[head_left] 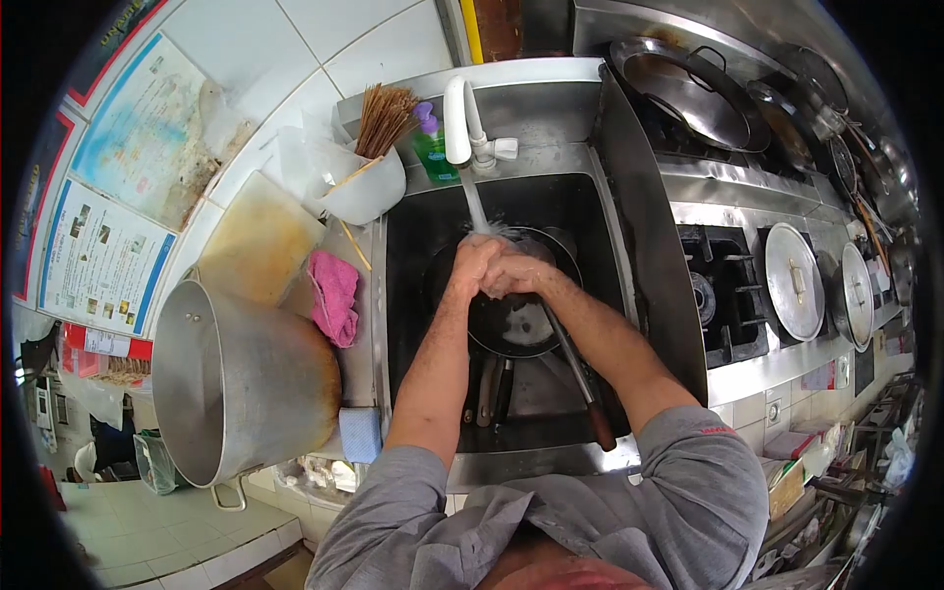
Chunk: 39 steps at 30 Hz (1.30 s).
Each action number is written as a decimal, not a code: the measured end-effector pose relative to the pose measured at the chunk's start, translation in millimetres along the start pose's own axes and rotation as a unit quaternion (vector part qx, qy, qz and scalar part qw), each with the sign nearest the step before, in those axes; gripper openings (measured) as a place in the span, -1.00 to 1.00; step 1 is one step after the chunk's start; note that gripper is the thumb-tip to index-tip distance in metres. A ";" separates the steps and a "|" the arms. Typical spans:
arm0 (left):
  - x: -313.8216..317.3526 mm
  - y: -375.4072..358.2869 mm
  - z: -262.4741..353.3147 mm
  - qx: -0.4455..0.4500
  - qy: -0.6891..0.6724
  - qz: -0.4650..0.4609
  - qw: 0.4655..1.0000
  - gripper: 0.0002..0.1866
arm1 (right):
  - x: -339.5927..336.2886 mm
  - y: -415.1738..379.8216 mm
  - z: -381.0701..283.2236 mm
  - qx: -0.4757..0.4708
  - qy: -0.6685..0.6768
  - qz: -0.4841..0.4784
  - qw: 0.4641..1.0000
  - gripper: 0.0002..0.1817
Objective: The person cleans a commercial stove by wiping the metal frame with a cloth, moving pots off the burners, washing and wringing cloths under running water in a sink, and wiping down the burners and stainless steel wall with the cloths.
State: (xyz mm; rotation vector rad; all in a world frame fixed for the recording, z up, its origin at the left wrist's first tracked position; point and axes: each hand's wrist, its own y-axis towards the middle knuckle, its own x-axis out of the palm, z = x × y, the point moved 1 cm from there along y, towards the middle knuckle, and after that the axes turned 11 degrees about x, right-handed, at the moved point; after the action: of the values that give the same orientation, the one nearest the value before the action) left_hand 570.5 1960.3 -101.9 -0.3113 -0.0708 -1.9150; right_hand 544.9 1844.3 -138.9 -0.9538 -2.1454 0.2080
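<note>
Under the white tap (456,123), water (474,205) pours onto my two hands. My left hand (476,265) and my right hand (519,273) are closed together, fingers wrapped around each other. Whether anything lies between them is hidden. Just below them in the dark sink (413,216) sits a round dark pan (511,329) with some water or suds in it. A long metal handle with a brown end (598,423) slants past my right forearm to the sink's front edge. Other handles (503,388) lie in the sink.
On the left are a large metal pot (251,379), a pink cloth (334,295), a blue sponge (360,435) and a white tub (369,192) of thin sticks beside a green soap bottle (433,152). To the right, a wok (688,93) and lids (795,285) rest on the stove.
</note>
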 end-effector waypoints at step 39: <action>-2.2 -15.4 32.2 0.056 -0.101 0.037 0.993 -0.53 | 8.7 -5.5 -8.9 -0.200 0.417 0.131 0.877 -0.65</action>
State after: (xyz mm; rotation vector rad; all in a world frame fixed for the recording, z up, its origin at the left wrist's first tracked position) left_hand 562.8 1974.3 -69.8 -0.4246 -0.2971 -1.7936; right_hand 544.3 1845.1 -125.3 -1.2721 -1.2646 -0.4686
